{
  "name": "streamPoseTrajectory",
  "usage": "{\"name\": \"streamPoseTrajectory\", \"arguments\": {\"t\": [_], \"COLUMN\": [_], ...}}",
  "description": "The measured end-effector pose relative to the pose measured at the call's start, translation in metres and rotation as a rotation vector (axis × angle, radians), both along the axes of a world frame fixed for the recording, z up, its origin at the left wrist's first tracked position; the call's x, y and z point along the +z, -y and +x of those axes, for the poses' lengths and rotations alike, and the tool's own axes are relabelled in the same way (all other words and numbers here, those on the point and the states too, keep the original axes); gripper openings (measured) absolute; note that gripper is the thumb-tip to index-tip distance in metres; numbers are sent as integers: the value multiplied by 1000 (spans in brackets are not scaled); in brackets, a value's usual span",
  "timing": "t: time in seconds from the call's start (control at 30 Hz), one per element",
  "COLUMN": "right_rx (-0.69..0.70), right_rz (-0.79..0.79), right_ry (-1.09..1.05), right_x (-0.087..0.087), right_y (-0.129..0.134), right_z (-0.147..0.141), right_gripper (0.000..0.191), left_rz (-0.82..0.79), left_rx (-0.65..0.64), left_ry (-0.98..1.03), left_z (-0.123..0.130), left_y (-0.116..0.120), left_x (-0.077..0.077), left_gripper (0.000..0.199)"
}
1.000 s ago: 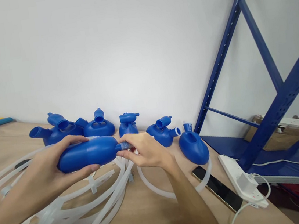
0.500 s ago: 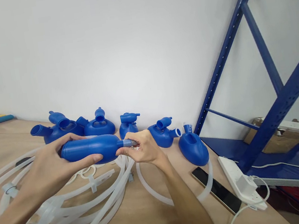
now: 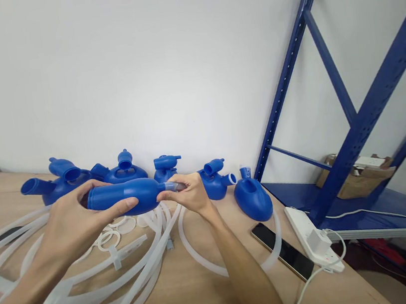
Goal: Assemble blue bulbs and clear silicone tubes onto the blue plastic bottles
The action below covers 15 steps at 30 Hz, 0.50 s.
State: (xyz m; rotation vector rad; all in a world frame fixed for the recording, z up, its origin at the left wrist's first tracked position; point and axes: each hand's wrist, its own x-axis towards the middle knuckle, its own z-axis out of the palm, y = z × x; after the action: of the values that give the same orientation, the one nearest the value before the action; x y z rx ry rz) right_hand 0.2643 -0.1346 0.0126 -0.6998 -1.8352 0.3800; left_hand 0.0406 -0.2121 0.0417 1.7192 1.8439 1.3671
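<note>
Level above the table, a blue bottle-shaped plastic piece [image 3: 124, 196] with a narrow nozzle lies in my left hand [image 3: 72, 218], thumb in front and fingers behind. My right hand [image 3: 188, 192] pinches a clear tube end [image 3: 170, 186] that sits at the nozzle tip. How far the tube covers the nozzle is hard to see. Below my hands are coiled translucent tubes [image 3: 141, 276] and several white rings [image 3: 108, 239]. Behind them stand blue urinal-style bottles, among them one with a white-rimmed neck [image 3: 215, 184] and one at the right [image 3: 253, 200].
A phone [image 3: 285, 252] and a white power strip [image 3: 309, 237] with a plugged-in charger lie on the table [image 3: 205, 302] to the right. A blue metal shelf rack [image 3: 374, 82] rises beyond, holding a cardboard box [image 3: 355, 186]. A white wall [image 3: 175, 65] closes the back.
The view has turned slightly right, so bottles, phone and rack appear further left. Both hands keep their hold on the blue piece and tube; a bit more of the clear tube end shows.
</note>
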Motion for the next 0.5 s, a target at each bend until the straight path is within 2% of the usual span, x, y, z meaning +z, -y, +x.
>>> {"name": "streamPoseTrajectory", "arguments": {"t": [0.1,0.3,0.43,0.5], "right_rx": [55,265,291,295], "right_rz": [-33,-48,-9,-15], "right_ry": [18,154,181,218], "right_x": [2,5,4,3], "right_y": [9,23,24,24], "right_z": [-2,-8,-9,-9], "right_gripper": [60,42,31,32], "left_rz": [-76,-252,-477,-611], "left_rx": [-120,-485,-594,-596], "left_ry": [71,266,348,387], "left_z": [-9,-40,-45,-46], "left_y": [0,-19,-28,-31], "left_x": [1,5,17,20], "left_gripper": [55,43,37,41]}}
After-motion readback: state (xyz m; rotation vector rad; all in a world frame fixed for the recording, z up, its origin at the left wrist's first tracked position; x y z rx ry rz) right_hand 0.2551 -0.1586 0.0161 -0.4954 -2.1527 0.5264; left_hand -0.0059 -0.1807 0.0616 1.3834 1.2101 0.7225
